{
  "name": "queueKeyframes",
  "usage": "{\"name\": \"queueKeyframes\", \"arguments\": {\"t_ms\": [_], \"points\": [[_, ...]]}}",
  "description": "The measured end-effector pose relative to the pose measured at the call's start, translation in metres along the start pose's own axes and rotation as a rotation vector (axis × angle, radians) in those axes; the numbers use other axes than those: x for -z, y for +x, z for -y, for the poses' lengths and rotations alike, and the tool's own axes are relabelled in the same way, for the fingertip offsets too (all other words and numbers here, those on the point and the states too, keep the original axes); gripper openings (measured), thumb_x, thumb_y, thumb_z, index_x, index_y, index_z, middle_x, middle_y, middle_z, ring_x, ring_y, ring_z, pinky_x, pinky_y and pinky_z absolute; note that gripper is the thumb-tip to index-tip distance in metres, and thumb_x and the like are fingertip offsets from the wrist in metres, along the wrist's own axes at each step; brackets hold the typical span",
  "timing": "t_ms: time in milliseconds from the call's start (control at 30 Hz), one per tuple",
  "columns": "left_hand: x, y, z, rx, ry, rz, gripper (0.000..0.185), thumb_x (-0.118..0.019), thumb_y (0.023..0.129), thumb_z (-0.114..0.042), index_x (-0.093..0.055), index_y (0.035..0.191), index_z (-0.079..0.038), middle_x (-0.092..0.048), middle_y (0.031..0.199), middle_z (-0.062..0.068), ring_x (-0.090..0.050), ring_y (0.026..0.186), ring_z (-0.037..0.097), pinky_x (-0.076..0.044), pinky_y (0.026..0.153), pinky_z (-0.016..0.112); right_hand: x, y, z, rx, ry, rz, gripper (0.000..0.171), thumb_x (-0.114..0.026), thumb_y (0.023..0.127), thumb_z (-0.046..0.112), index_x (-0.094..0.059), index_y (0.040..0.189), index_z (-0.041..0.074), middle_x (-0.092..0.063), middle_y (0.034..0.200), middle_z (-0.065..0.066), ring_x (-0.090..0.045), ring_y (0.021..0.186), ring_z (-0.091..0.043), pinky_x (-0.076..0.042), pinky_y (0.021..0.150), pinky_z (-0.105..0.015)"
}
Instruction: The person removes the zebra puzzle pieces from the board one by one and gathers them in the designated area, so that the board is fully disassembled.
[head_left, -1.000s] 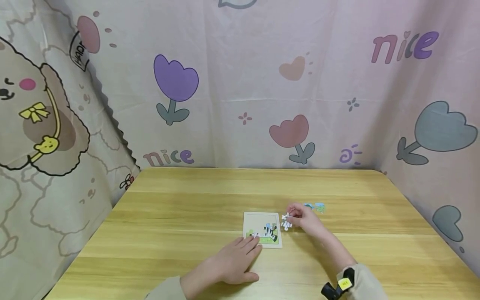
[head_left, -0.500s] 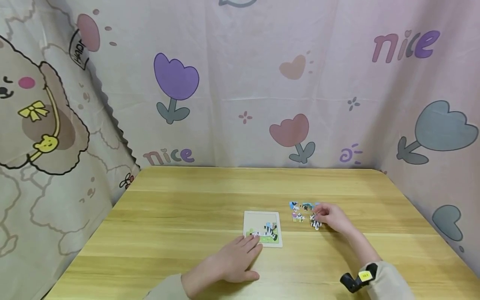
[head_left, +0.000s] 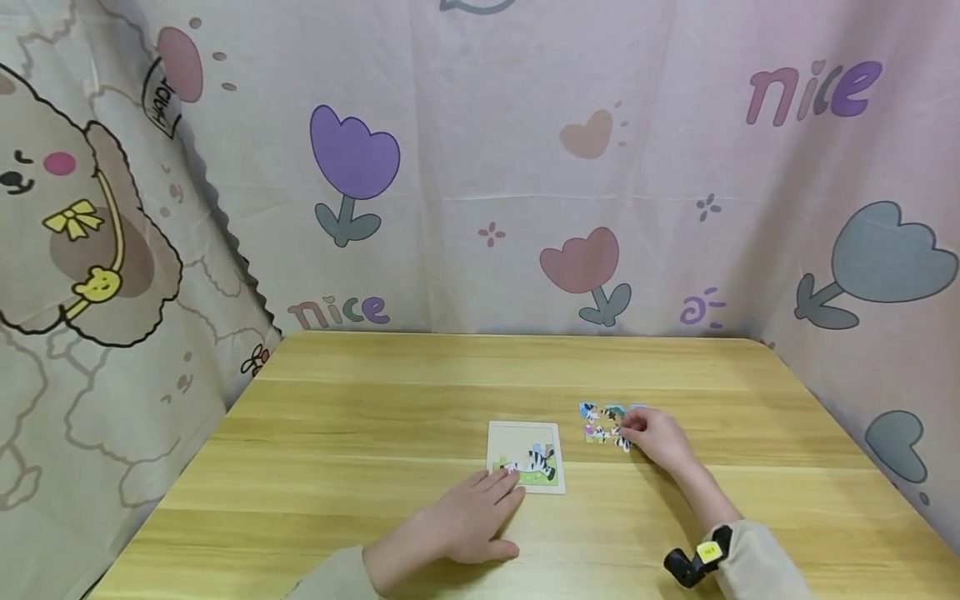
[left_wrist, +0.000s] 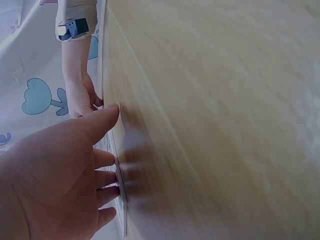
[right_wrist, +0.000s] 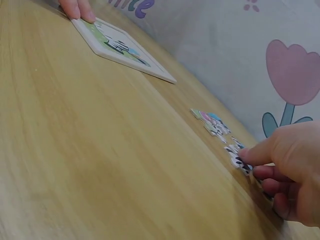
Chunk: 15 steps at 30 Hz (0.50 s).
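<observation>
A zebra jigsaw puzzle board (head_left: 523,426) with a pale frame lies on the table, its lower part filled with pieces that show a zebra and grass. My left hand (head_left: 471,518) rests its straight fingertips on the board's lower left edge. To the right of the board, my right hand (head_left: 660,440) pinches a black-and-white striped puzzle piece (right_wrist: 237,159) between thumb and fingers, low at the tabletop. Just beyond and beside it lie loose pieces, among them a pink-and-striped piece (head_left: 596,433) and a blue one (head_left: 588,410). Fingers partly cover the pieces there.
The wooden table (head_left: 360,417) carries the board and the loose pieces. A patterned curtain (head_left: 465,167) hangs behind the table and along both sides. A small black camera (head_left: 693,567) is strapped to the right wrist.
My right hand has carried the striped piece from beside the board rightward to the loose pieces, then shifted it slightly back left. The left hand stays on the board.
</observation>
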<state>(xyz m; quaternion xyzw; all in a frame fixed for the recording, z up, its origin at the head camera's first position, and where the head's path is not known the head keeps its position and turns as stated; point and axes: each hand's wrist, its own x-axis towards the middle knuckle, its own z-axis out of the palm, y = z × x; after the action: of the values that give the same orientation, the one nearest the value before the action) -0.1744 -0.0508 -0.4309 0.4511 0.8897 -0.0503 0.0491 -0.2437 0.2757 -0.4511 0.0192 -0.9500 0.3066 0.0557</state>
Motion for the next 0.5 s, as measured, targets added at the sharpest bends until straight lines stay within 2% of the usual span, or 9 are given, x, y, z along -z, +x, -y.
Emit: {"name": "queueKeyframes", "arguments": {"t_ms": [500], "points": [[0.002, 0.002, 0.0004, -0.005, 0.002, 0.013, 0.072, -0.041, 0.091, -0.058, -0.034, 0.144, -0.01, -0.026, 0.15, 0.01, -0.024, 0.137, 0.023, -0.023, 0.11, 0.037, 0.0008, 0.0018, -0.0025, 0.001, -0.003, -0.033, 0.016, -0.067, 0.083, 0.014, -0.066, 0.091, 0.001, -0.063, 0.079, -0.004, -0.057, 0.074, -0.019, -0.046, 0.068, -0.038]]}}
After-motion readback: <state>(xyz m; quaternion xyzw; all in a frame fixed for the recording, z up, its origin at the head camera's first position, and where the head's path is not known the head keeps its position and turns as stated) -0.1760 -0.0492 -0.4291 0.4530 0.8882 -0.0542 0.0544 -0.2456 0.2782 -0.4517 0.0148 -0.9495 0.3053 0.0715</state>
